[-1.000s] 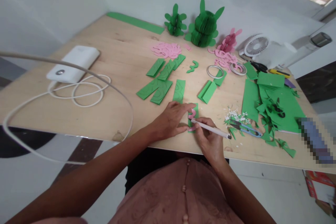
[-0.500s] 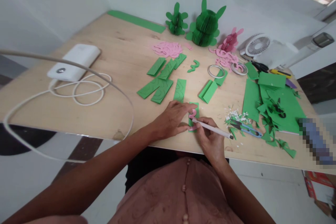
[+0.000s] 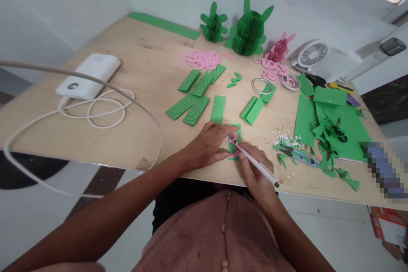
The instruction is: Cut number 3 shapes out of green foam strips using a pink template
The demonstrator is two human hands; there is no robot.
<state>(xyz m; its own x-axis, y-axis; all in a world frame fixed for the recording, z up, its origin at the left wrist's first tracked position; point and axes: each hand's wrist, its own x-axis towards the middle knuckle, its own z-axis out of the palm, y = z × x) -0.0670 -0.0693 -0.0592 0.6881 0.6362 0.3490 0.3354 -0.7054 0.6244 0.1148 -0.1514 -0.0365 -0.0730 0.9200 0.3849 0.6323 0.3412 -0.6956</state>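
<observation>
My right hand (image 3: 257,170) grips a white pen (image 3: 259,165), its tip on a small pink curved cutout (image 3: 233,137) lying on a green paper strip (image 3: 235,148) near the table's front edge. My left hand (image 3: 208,146) rests beside the strip, thumb and forefinger spread, their tips at the cutout's top and bottom. Just behind my left hand lies a green strip with drawn curves (image 3: 218,108). More marked green strips (image 3: 196,110) are to the left of it, and a folded green strip (image 3: 253,110) is at the right.
Blue-handled snips (image 3: 301,157) lie by paper scraps on the right, near green sheets (image 3: 347,127). A white power bank (image 3: 91,76) with looping cable sits at left. Paper figures (image 3: 248,34), pink cutouts (image 3: 204,58), tape rolls (image 3: 262,86) and a fan (image 3: 314,54) are farther back.
The pen in my right hand has tilted, its back end swinging down toward me and its tip shifting slightly along the pink cutout. My left hand stays nearly still.
</observation>
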